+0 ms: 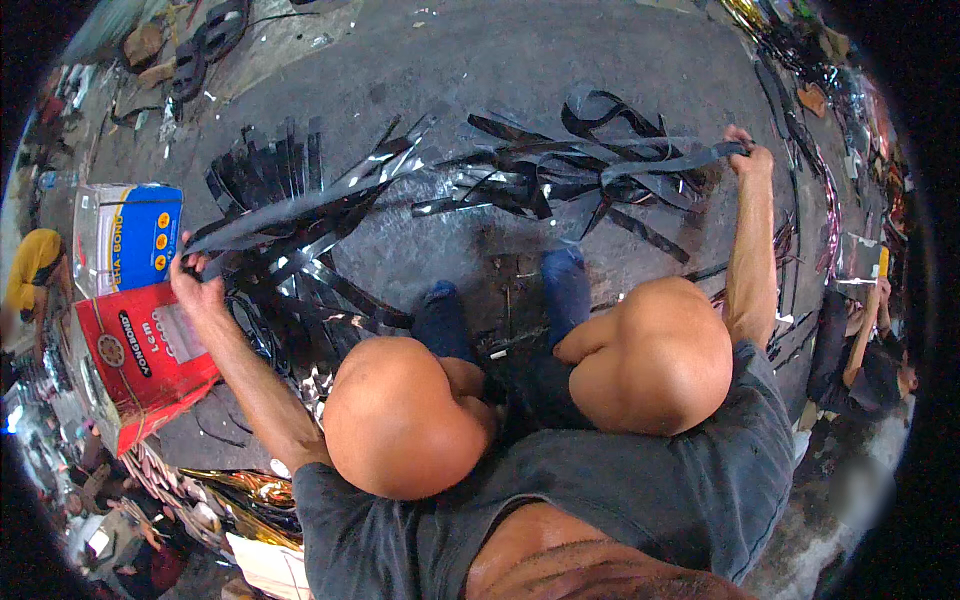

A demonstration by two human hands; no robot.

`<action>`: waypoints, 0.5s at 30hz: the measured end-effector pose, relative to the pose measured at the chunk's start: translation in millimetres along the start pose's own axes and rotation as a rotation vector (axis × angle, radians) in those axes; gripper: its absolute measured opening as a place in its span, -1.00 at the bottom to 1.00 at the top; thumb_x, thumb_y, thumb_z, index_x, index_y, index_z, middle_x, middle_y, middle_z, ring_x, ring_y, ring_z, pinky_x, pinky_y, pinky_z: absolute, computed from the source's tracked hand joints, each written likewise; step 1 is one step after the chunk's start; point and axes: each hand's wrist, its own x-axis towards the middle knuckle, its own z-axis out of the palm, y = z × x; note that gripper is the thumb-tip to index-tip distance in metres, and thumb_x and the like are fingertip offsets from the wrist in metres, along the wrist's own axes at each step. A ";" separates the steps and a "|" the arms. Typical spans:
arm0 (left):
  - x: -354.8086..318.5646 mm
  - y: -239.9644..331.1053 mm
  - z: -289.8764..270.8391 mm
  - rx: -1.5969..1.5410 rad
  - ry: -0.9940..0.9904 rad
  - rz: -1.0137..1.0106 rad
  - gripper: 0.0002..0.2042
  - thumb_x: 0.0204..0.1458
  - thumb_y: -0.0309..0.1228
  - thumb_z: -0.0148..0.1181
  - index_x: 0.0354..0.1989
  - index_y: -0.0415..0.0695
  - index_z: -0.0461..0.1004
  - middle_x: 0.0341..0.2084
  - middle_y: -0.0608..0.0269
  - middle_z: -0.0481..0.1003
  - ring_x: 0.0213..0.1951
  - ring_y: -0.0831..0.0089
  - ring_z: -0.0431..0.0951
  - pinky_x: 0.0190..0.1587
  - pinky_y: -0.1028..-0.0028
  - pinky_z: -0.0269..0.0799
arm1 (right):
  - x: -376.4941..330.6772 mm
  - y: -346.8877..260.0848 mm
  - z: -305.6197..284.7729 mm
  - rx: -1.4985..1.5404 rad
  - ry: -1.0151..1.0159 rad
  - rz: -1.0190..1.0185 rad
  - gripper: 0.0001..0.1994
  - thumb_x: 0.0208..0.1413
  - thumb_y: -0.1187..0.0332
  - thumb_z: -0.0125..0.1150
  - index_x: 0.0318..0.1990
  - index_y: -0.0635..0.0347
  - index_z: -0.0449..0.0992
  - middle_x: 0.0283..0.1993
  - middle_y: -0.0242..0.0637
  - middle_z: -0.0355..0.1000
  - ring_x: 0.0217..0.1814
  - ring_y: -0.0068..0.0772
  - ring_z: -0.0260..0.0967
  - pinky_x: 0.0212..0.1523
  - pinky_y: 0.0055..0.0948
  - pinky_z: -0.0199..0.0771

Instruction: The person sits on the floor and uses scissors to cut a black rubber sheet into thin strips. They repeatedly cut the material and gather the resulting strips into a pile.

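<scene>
Both my arms are spread wide, with long black flat strips [310, 207] stretched between my hands, partly smeared by motion. My left hand [200, 288] is closed round their left end, beside the boxes. At the far right, my right hand [750, 155] grips the other end in a closed fist, and one strip [680, 162] sags in a curve from it. Beneath lie more black strips: a fanned bunch [262, 170] on the left and a loose tangle [530, 190] in the middle and right. Some have shiny faces. My knees are bent between my arms.
A blue and white box [150, 240] stands at the left, with a red box [140, 350] nearer. Gold foil strips [255, 490] lie at lower left, pinkish ones [832, 215] at right. A person in yellow [38, 265] is far left; another person [855, 350] sits far right.
</scene>
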 end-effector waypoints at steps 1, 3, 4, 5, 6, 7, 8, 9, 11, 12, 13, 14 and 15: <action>7.3 23.2 -33.9 -0.033 0.000 0.030 -0.65 0.20 -0.36 -0.12 0.02 -0.38 0.38 -0.58 0.34 0.29 -0.55 0.59 0.27 -0.52 0.61 0.23 | 14.8 -13.4 0.3 -0.091 0.036 -0.097 -0.61 0.27 0.33 -0.39 -0.14 0.57 0.30 -0.13 0.23 0.38 -0.06 0.17 0.37 -0.02 0.18 0.42; 31.4 27.1 -81.9 -0.070 0.012 0.051 -0.66 0.22 -0.33 -0.15 -0.03 -0.33 0.42 -0.56 0.33 0.33 -0.55 0.59 0.28 -0.49 0.58 0.25 | 27.0 -86.5 -8.5 -0.118 0.169 -0.320 -0.53 0.30 0.22 -0.45 -0.01 0.55 0.25 -0.25 0.16 0.46 -0.06 0.07 0.42 0.05 0.08 0.43; 21.4 35.0 -70.2 0.003 0.058 0.090 -0.68 0.23 -0.33 -0.16 -0.07 -0.30 0.44 -0.55 0.31 0.37 -0.55 0.60 0.30 -0.48 0.57 0.25 | 23.9 -64.7 -7.8 -0.248 0.129 -0.387 -0.54 0.31 0.17 -0.36 -0.01 0.49 0.27 -0.28 0.10 0.44 -0.17 -0.05 0.38 -0.10 -0.08 0.41; 13.7 34.6 -57.6 0.147 0.157 0.133 -0.69 0.23 -0.32 -0.15 -0.09 -0.28 0.45 -0.53 0.29 0.41 -0.55 0.60 0.30 -0.50 0.58 0.24 | 15.3 -49.0 -5.9 -0.381 0.081 -0.455 -0.55 0.31 0.13 -0.28 -0.02 0.44 0.29 -0.31 0.03 0.41 -0.27 -0.17 0.33 -0.25 -0.25 0.38; -6.5 36.1 -20.2 0.285 0.252 0.194 -0.70 0.23 -0.32 -0.14 -0.10 -0.25 0.46 -0.50 0.27 0.46 -0.56 0.61 0.31 -0.51 0.59 0.23 | -5.6 -27.5 7.4 -0.494 0.025 -0.524 -0.56 0.31 0.08 -0.19 -0.02 0.38 0.32 -0.33 -0.03 0.39 -0.38 -0.30 0.29 -0.40 -0.42 0.36; -35.0 49.3 9.5 0.490 0.272 0.202 -0.72 0.21 -0.30 -0.08 -0.10 -0.20 0.47 -0.41 0.21 0.56 -0.59 0.63 0.31 -0.58 0.62 0.17 | -51.5 28.7 48.3 -0.529 -0.096 -0.397 -0.56 0.29 0.05 -0.11 0.02 0.32 0.34 -0.39 -0.17 0.36 -0.45 -0.41 0.22 -0.48 -0.50 0.26; -55.6 20.8 75.2 0.650 0.233 0.249 -0.73 0.19 -0.28 -0.01 -0.08 -0.18 0.46 -0.32 0.15 0.61 -0.63 0.64 0.29 -0.63 0.64 0.12 | -124.8 50.7 85.2 -0.574 -0.184 -0.335 -0.55 0.27 0.03 -0.02 0.06 0.26 0.36 -0.45 -0.31 0.34 -0.53 -0.53 0.15 -0.56 -0.59 0.16; -67.2 -5.7 130.8 0.694 0.152 0.221 -0.75 0.15 -0.30 0.06 -0.13 -0.19 0.50 -0.32 0.15 0.61 -0.64 0.65 0.28 -0.62 0.66 0.12 | -184.0 60.0 107.6 -0.547 -0.409 -0.258 -0.55 0.10 0.09 0.28 0.05 0.13 0.40 -0.56 -0.58 0.12 -0.61 -0.71 -0.07 -0.62 -0.65 -0.15; -116.0 -51.6 240.3 0.742 -0.092 0.205 -0.77 0.12 -0.36 0.07 -0.31 -0.26 0.59 -0.42 0.23 0.58 -0.63 0.66 0.31 -0.61 0.69 0.11 | -243.9 92.3 133.1 -0.986 -0.781 -0.519 -0.67 0.09 0.03 0.27 -0.18 0.08 0.57 -0.53 -0.60 0.23 -0.59 -0.70 0.06 -0.60 -0.63 0.04; -132.1 -69.3 273.9 0.746 -0.274 0.276 -0.78 0.14 -0.42 0.03 -0.29 -0.30 0.58 -0.48 0.26 0.56 -0.62 0.65 0.34 -0.60 0.68 0.13 | -294.0 121.5 150.9 -1.277 -0.840 -0.793 -0.62 0.10 0.24 0.27 0.05 0.15 0.51 -0.46 -0.69 0.15 -0.50 -0.78 0.02 -0.51 -0.69 -0.01; -148.3 -75.3 300.9 0.677 -0.439 0.238 -0.79 0.14 -0.46 0.01 -0.30 -0.30 0.58 -0.48 0.24 0.55 -0.60 0.62 0.37 -0.58 0.66 0.18 | -339.9 145.5 166.1 -1.288 -1.189 -0.842 -0.68 0.14 0.31 0.19 0.02 0.24 0.50 -0.39 -0.54 0.33 -0.39 -0.63 0.25 -0.34 -0.57 0.29; -162.3 -76.1 325.5 0.598 -0.606 0.206 -0.80 0.14 -0.50 0.00 -0.30 -0.30 0.58 -0.48 0.23 0.55 -0.59 0.60 0.41 -0.56 0.64 0.22 | -384.4 162.6 182.2 -1.250 -1.348 -0.740 -0.50 -0.07 0.27 0.38 0.06 0.22 0.45 -0.35 -0.48 0.33 -0.32 -0.60 0.27 -0.30 -0.54 0.33; -171.0 -82.0 346.0 0.553 -0.628 0.181 -0.80 0.16 -0.45 0.02 -0.27 -0.29 0.56 -0.48 0.24 0.54 -0.56 0.59 0.43 -0.53 0.63 0.27 | -425.4 180.3 195.3 -1.220 -1.489 -0.620 -0.30 -0.28 0.23 0.58 0.09 0.19 0.40 -0.31 -0.43 0.34 -0.24 -0.56 0.30 -0.25 -0.51 0.37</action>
